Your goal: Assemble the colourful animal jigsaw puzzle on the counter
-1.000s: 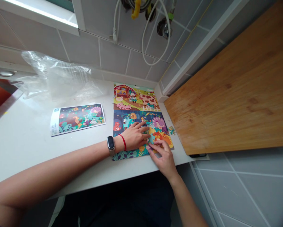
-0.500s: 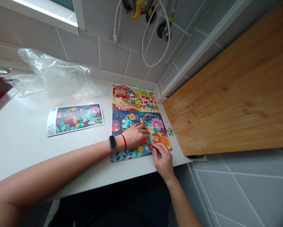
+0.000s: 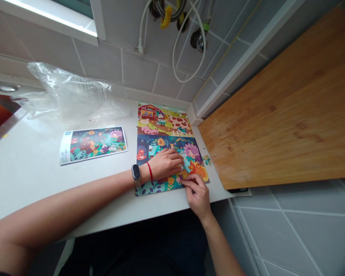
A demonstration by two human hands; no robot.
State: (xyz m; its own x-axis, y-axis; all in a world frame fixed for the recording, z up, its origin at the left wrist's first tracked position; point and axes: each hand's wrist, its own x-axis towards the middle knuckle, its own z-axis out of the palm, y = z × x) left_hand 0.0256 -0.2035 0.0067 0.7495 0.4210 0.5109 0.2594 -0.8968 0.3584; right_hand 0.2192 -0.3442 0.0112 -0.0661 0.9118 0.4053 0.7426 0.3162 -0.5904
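Observation:
A colourful animal picture puzzle point(image 3: 191, 151) lies on the white counter, its night scene nearest me and a farm scene point(image 3: 166, 119) behind it. My left hand point(image 3: 168, 164), with a wristwatch and a red cord at the wrist, rests palm down on the night scene, fingers stretched out and slightly bent. Close by on the right, my right hand point(image 3: 197, 193) has thumb and fingertips drawn together at the picture's lower part; whatever is between them is too small to make out. A small loose puzzle piece point(image 3: 207, 160) lies just right of the picture.
A printed leaflet point(image 3: 94, 145) with the same night scene lies to the left. Behind it sits a crumpled clear plastic bag point(image 3: 77, 96). A wooden board point(image 3: 281, 111) leans at the right, and a white cable point(image 3: 175, 57) hangs on the tiled wall.
My right fingertips have moved slightly left and down, toward the picture's lower edge. My left hand stays on the picture with only a small shift, uncovering more of the blue animal.

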